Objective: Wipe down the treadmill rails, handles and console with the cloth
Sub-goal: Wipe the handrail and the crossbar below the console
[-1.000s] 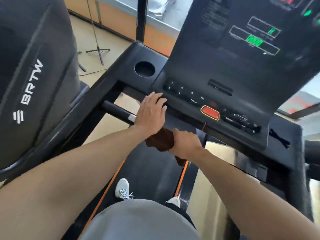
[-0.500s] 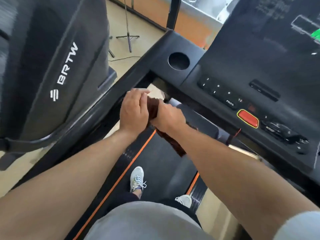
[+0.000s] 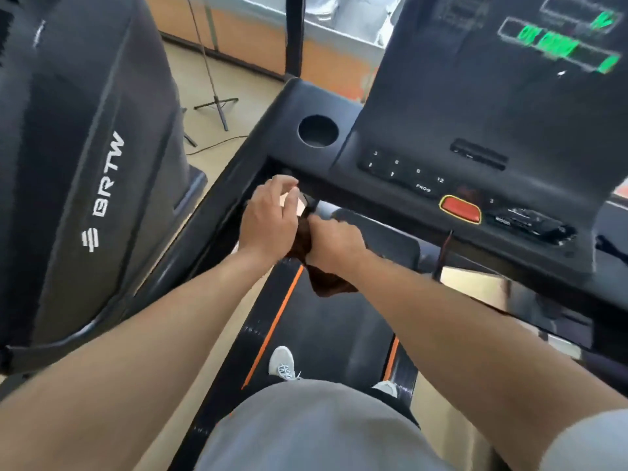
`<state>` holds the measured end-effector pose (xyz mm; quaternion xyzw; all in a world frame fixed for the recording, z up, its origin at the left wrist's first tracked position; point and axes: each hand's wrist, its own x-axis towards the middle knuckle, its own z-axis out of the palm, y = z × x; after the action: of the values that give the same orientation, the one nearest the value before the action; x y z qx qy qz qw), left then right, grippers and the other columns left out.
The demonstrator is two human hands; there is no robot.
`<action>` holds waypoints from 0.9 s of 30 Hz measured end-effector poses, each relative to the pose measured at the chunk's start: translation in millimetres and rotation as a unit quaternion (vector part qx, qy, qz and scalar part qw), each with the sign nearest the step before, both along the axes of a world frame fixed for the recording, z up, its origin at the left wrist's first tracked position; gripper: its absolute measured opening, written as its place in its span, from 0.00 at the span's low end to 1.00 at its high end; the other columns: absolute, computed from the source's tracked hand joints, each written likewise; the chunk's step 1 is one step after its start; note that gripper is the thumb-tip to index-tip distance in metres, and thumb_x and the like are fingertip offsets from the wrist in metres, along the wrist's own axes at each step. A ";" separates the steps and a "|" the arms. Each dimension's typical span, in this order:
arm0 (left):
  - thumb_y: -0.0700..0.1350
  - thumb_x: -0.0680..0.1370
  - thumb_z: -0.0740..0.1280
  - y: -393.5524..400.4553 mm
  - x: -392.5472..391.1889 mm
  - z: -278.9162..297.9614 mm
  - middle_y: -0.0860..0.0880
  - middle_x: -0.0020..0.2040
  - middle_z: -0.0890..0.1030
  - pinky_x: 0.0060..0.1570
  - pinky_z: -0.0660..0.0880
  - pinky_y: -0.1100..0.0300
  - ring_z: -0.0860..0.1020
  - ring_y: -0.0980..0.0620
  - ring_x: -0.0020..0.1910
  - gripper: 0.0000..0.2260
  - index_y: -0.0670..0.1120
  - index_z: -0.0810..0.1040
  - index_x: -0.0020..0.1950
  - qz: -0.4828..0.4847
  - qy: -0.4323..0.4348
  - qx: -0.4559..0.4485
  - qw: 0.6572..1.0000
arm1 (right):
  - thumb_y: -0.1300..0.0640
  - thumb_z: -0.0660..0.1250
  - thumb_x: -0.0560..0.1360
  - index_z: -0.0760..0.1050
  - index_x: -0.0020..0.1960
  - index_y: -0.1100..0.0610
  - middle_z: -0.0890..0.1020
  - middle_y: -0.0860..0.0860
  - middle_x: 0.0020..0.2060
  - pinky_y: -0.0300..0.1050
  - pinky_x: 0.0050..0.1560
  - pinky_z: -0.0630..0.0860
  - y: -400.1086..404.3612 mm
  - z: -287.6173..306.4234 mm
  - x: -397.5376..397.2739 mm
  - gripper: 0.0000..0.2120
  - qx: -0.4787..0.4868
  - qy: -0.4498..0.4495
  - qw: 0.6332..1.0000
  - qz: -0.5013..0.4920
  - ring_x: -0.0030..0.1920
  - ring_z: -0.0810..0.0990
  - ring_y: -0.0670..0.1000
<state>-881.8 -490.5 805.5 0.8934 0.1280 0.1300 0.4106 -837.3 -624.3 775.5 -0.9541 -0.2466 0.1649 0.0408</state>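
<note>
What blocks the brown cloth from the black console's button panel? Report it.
Nothing visible does. The brown cloth is gripped in the right hand, just below the black console; the left hand sits beside it, off to the left of the upward path.

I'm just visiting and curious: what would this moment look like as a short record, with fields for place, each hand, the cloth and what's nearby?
place: person standing on a treadmill belt, facing the console
right hand: grips a brown cloth just below the console's front edge
left hand: beside the right hand, fingers loosely curled; what they touch is hidden
cloth: bunched in the fist, one end hanging down
nearby: red button, round cup holder, neighbouring machine marked BRTW
</note>
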 end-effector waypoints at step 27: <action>0.51 0.87 0.54 -145.6 -20.5 -13.9 0.45 0.41 0.79 0.45 0.69 0.51 0.76 0.42 0.43 0.17 0.44 0.74 0.45 -0.036 0.043 -0.057 0.997 | 0.60 0.74 0.76 0.83 0.64 0.54 0.86 0.50 0.55 0.58 0.77 0.65 -178.5 -13.9 -116.6 0.16 0.383 -0.150 0.881 -0.232 0.62 0.80 0.52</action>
<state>-902.4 -636.1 791.6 0.8774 0.1200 0.0694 0.4592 -954.0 -802.8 761.6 -0.9073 -0.0655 -0.1019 0.4026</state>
